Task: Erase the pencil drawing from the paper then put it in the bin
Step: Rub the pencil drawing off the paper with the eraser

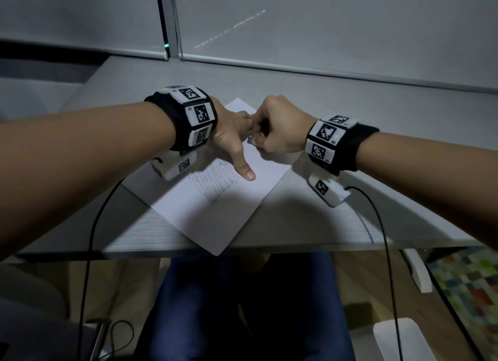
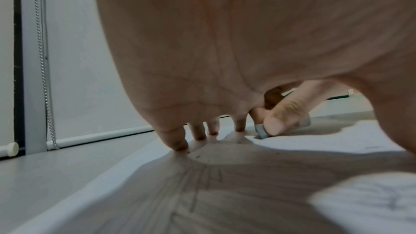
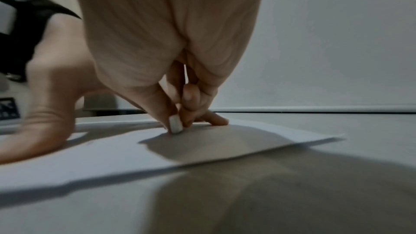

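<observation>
A white sheet of paper (image 1: 215, 207) lies turned like a diamond on the grey desk (image 1: 336, 220), one corner over the near edge. Pencil hatching (image 1: 213, 178) covers its middle. My left hand (image 1: 231, 134) presses the sheet flat with spread fingers and thumb (image 1: 246, 172); in the left wrist view its fingertips (image 2: 178, 142) rest on the paper (image 2: 225, 193). My right hand (image 1: 277, 130) pinches a small grey-white eraser (image 1: 250, 140) and holds its end on the paper just right of the left hand. The eraser (image 3: 175, 124) shows between thumb and fingers in the right wrist view, and the eraser (image 2: 261, 131) too from the left wrist.
A window with lowered roller blinds (image 1: 323, 23) and a bead chain (image 2: 45, 77) runs behind the desk. Black cables (image 1: 382, 239) hang from both wrist cameras over the desk edge. Below are my legs in blue trousers (image 1: 215, 306), a white object (image 1: 398, 339) and a colourful mat (image 1: 469, 285).
</observation>
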`<state>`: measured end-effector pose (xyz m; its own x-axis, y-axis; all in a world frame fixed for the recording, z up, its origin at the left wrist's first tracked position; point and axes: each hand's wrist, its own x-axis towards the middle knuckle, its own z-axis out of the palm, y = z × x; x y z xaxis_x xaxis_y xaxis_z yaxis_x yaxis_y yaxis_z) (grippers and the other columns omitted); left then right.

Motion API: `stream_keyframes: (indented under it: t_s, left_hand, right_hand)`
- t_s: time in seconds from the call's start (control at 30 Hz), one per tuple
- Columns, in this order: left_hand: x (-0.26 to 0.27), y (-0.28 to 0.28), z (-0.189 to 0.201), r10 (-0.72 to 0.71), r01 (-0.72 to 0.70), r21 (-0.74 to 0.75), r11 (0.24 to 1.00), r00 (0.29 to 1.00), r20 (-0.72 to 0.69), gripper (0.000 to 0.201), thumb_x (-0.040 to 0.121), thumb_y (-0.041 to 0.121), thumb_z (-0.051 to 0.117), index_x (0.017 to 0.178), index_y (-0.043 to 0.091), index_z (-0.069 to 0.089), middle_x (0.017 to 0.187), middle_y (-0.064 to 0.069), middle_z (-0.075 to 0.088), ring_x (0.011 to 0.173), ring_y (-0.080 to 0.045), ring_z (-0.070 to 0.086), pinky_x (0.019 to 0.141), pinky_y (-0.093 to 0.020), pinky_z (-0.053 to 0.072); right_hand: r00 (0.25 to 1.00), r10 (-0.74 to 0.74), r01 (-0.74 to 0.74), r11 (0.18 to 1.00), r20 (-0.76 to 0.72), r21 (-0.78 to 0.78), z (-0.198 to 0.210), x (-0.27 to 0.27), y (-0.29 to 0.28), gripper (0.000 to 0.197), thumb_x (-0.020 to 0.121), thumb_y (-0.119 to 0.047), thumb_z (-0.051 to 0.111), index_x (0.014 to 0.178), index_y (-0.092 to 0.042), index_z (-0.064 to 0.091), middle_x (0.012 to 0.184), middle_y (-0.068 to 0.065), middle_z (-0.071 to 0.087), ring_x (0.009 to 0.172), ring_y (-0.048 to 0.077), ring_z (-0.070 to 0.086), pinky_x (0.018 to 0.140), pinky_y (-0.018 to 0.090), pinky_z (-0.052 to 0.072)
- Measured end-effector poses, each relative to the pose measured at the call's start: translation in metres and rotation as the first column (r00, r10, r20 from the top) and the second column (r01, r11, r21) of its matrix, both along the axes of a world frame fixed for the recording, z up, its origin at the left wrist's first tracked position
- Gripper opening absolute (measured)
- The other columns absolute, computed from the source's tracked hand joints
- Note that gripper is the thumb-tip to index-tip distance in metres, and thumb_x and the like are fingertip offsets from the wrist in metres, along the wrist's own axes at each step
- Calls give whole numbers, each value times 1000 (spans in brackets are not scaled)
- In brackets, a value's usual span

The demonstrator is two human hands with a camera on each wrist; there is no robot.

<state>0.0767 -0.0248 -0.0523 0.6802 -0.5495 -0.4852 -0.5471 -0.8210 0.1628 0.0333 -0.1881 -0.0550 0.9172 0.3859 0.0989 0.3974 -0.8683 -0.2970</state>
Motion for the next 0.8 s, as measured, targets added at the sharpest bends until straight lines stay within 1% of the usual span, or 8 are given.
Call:
stream_keyframes:
  t_s: [0.1,0.17,0.2,0.27,0.33,0.47,0.67,0.8]
  left_hand:
    - [-1,2,-4,43,-44,-56,997,999,-18,112,32,84,90,128,37,58,138,9,47,135,-24,48,116,-53,44]
    - [0,3,-9,45,-51,-115,992,997,-58,74,37,75,94,97,41,68,116,17,58,119,-18,59,112,-49,50]
    - [0,3,-9,33,-43,-146,988,997,-65,73,37,74,94,97,41,70,114,18,59,119,-17,60,111,-48,51]
    - [-2,3,-6,38,-41,-131,991,999,-25,101,35,80,93,122,39,63,128,14,50,130,-22,53,113,-51,48]
    - [-1,3,-5,15,-15,-58,998,1000,2,142,34,89,87,156,36,36,145,9,35,144,-28,39,117,-56,41]
    - [-3,4,2,74,-75,-29,997,997,-25,168,27,87,90,166,41,8,171,10,20,157,-24,27,122,-53,35]
    - [-5,4,27,89,-89,79,993,996,10,150,53,58,99,170,35,9,176,13,12,161,-15,18,126,-37,27]
    - [-3,-3,25,129,-129,1,992,992,12,127,61,75,85,166,35,24,169,10,30,153,-20,34,123,-44,34]
  right_hand:
    - [994,103,-102,994,-35,40,-3,-13,7,11,78,-13,65,68,-10,69,59,-4,62,53,13,55,56,32,56]
    - [981,181,-176,981,-64,77,-5,-21,12,10,76,-11,64,67,-10,68,58,-9,60,52,8,53,53,25,48]
    - [982,181,-175,981,-62,82,-5,-21,12,10,76,-10,65,67,-11,68,57,-10,59,51,7,53,52,21,44]
    - [994,103,-101,992,-34,69,-6,-12,9,12,78,-13,69,67,-11,71,55,-9,59,47,5,51,52,18,42]
    - [1000,17,-17,999,2,37,-5,0,4,12,80,-16,73,71,-9,76,57,-6,63,47,4,54,55,24,49]
    - [996,-70,68,997,56,28,0,10,-13,14,82,-20,78,72,-11,78,63,0,71,55,8,61,61,24,52]
    - [994,-95,96,995,-48,7,1,8,-36,14,87,-29,83,79,-17,79,67,-9,69,59,2,58,60,16,44]
    - [994,-77,78,997,-76,12,-2,5,-40,11,87,-26,83,83,-16,80,72,-5,72,64,7,62,66,22,50]
